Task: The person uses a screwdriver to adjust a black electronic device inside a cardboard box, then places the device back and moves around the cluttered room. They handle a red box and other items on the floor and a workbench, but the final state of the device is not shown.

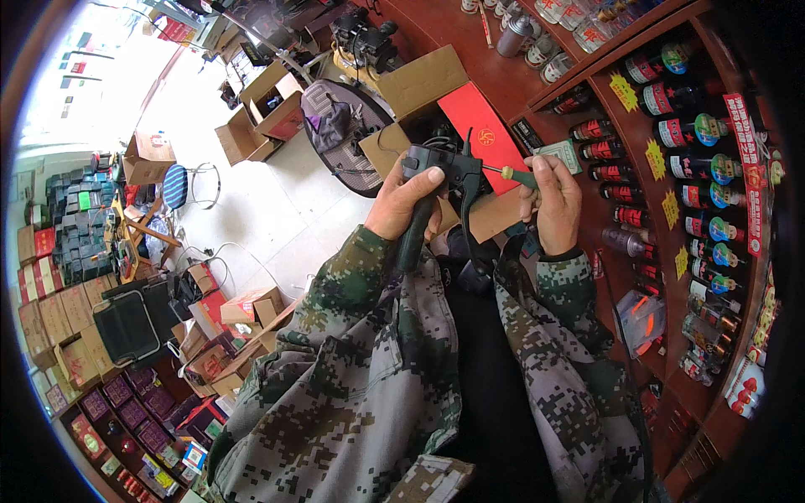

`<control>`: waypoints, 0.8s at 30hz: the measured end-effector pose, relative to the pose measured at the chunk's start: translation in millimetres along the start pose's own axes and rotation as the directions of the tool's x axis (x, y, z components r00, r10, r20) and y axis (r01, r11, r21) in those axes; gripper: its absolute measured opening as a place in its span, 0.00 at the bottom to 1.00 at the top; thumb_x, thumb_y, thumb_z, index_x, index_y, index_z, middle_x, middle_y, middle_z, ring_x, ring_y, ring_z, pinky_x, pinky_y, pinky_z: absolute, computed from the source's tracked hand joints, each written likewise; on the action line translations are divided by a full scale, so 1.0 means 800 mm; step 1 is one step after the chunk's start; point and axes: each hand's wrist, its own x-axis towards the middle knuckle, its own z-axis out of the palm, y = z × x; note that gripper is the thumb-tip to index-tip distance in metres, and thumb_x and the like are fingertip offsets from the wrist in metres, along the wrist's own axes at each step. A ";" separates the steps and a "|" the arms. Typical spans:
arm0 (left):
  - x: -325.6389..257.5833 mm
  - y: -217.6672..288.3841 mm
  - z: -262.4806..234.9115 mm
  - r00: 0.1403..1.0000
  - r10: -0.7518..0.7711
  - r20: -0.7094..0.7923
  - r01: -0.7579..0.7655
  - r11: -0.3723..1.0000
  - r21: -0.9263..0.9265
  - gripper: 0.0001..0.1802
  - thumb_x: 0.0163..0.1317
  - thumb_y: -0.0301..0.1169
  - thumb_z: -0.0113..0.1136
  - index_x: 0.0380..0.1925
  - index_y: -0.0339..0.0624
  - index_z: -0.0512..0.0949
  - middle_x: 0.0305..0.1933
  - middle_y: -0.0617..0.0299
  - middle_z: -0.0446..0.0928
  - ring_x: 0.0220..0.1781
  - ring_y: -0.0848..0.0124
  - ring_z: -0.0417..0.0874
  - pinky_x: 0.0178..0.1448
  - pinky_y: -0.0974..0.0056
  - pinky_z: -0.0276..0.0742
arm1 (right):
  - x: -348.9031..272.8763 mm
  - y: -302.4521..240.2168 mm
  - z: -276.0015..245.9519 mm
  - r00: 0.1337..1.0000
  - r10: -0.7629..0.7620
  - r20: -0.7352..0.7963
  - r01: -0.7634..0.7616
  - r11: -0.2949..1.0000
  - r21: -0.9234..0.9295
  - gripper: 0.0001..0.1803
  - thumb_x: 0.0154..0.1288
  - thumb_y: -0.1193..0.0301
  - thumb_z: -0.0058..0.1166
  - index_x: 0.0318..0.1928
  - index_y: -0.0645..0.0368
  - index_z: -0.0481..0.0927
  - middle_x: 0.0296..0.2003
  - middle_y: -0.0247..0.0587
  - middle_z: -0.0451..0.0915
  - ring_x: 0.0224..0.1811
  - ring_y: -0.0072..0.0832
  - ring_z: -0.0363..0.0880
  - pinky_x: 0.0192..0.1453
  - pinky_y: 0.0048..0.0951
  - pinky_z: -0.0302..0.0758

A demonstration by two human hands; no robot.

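Note:
My left hand [401, 203] is wrapped round a black handlebar grip with a brake lever assembly [436, 161]. The thumb presses on the housing, and the long curved lever [468, 220] hangs down beside the grip. From the right, my right hand [557, 208] pinches the green handle of a screwdriver [525, 178]. The screwdriver's thin shaft points left and its tip meets the side of the lever housing. Whether the tip sits in a screw is too small to tell.
Behind my hands are a red box [474, 117] and an open cardboard box [428, 80]. A patterned chair seat [344, 126] stands left of them. Shelves of dark bottles [683, 163] line the right side. Cartons [251, 306] crowd the lower left.

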 end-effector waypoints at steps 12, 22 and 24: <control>-0.004 0.011 0.003 0.994 0.000 -0.112 0.009 0.997 0.080 0.26 0.63 0.36 0.70 0.54 0.34 0.70 0.30 0.61 0.77 0.22 0.74 0.80 0.26 0.70 0.77 | -0.008 -0.006 0.002 0.998 -0.043 -0.040 0.044 0.999 0.019 0.19 0.75 0.65 0.49 0.59 0.64 0.71 0.36 0.39 0.77 0.28 0.23 0.75 0.35 0.27 0.73; -0.009 0.026 0.009 0.996 0.023 -0.089 -0.015 0.996 0.085 0.30 0.69 0.40 0.63 0.63 0.43 0.60 0.32 0.60 0.74 0.17 0.72 0.78 0.19 0.68 0.74 | -0.008 0.005 0.005 0.998 -0.051 0.040 0.051 0.999 0.018 0.20 0.77 0.65 0.47 0.63 0.61 0.70 0.31 0.37 0.77 0.26 0.20 0.73 0.34 0.26 0.73; -0.008 0.026 0.007 0.996 0.026 -0.083 -0.021 0.998 0.061 0.29 0.70 0.40 0.62 0.63 0.45 0.61 0.33 0.59 0.74 0.18 0.72 0.79 0.19 0.68 0.74 | -0.006 0.005 0.003 0.983 -0.175 0.061 0.172 0.984 0.050 0.21 0.77 0.64 0.48 0.63 0.62 0.70 0.44 0.43 0.75 0.30 0.22 0.74 0.37 0.29 0.74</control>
